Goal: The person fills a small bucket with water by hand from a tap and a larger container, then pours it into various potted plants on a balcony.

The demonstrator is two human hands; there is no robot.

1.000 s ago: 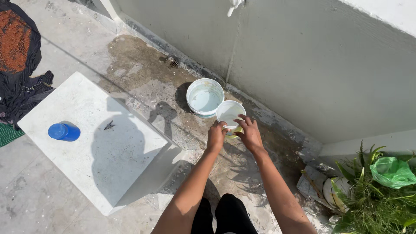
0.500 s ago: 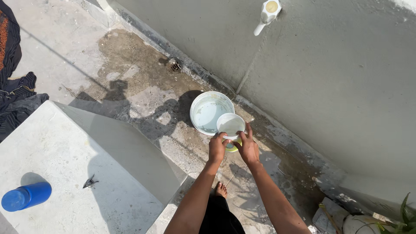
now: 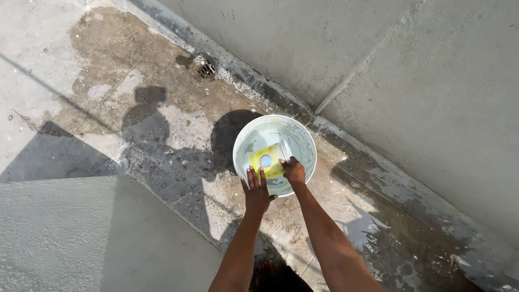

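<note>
Yellow tub [image 3: 268, 160] held on its side inside the white bucket [image 3: 303, 141].
My right hand [image 3: 293, 170] clamps its grip on the tub, mouth pointing toward the wall; my left hand [image 3: 256, 190], fingers spread, rests at the bucket rim.

Outdoor home wash area or terrace: bare stained concrete floor [image 3: 162, 124] in hard sunlight, floor drain [image 3: 204, 67] by the far plastered wall [image 3: 411, 81], white water bucket [image 3: 300, 135], raised slab [image 3: 81, 238] near left.
</note>
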